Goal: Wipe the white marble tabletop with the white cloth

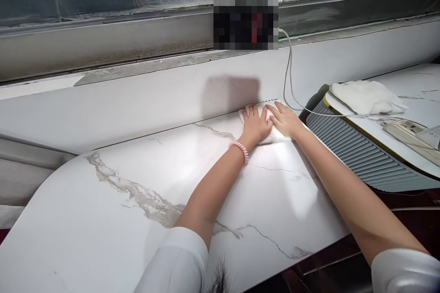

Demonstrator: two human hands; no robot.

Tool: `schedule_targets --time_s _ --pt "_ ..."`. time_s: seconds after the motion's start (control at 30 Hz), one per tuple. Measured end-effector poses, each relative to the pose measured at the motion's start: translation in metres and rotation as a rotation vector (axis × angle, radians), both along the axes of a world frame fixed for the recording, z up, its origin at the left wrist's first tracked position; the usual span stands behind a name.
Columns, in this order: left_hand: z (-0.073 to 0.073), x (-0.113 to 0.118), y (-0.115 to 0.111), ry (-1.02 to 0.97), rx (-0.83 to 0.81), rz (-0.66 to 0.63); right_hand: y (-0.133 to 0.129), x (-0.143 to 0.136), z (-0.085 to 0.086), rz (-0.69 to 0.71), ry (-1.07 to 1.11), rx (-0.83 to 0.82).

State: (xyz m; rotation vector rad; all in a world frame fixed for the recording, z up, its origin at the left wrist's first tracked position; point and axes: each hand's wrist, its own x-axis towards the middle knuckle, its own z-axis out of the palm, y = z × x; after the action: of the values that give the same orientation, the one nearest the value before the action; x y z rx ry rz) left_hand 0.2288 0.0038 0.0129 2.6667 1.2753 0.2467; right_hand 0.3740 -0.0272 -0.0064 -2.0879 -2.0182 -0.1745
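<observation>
And here's the cloth (275, 136), right up at the far right corner of the desk (85, 219), tight by the foot of the wall (165, 110)! The left hand (256, 126) lies flat on its left part, the right hand (286, 121) flat on its right part: both open, palms down, fingers spread, neither gripping. So neither is nearer; the cloth sits directly beneath the pair. The desk's long side runs away to the left, and that whole stretch lies left and near of them.

Now, what can't we see? Most of the cloth is under those palms, so its long axis and folds are anyone's guess. Where the hands meet, touching or just apart is hard to call. Up on the sill, a dark box (245, 24) is blurred into blocks, and both sleeves (178, 261) are cut off by the frame.
</observation>
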Motion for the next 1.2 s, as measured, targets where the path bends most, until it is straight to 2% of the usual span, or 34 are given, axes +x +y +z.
schedule_targets --time_s 0.1,0.2,0.47,0.53,0.67,0.8,0.93,1.03,1.2 --pt "0.0 -0.009 -0.019 -0.005 -0.003 -0.029 -0.025 -0.012 0.002 -0.025 -0.016 -0.041" --pt "0.0 -0.024 -0.051 -0.008 -0.005 -0.048 -0.061 -0.029 0.005 -0.04 -0.03 -0.059" --pt "-0.005 -0.079 -0.181 -0.016 0.056 -0.093 -0.201 -0.088 0.007 -0.021 -0.059 -0.018" --pt "-0.005 -0.095 -0.207 -0.006 0.067 -0.136 -0.231 -0.104 0.007 -0.023 -0.061 0.007" --pt "-0.002 -0.124 -0.233 0.009 0.075 -0.195 -0.263 -0.13 0.005 -0.019 -0.068 0.029" --pt "-0.001 -0.137 -0.234 0.018 0.069 -0.187 -0.259 -0.14 0.006 -0.007 -0.073 0.014" --pt "-0.003 -0.14 -0.215 0.024 0.064 -0.156 -0.23 -0.146 0.008 -0.009 -0.075 -0.037" --pt "-0.006 -0.142 -0.183 0.01 0.061 -0.112 -0.193 -0.151 0.008 -0.042 -0.064 -0.05" --pt "-0.004 -0.143 -0.103 -0.018 0.029 -0.029 -0.107 -0.151 0.007 -0.031 0.024 -0.015"
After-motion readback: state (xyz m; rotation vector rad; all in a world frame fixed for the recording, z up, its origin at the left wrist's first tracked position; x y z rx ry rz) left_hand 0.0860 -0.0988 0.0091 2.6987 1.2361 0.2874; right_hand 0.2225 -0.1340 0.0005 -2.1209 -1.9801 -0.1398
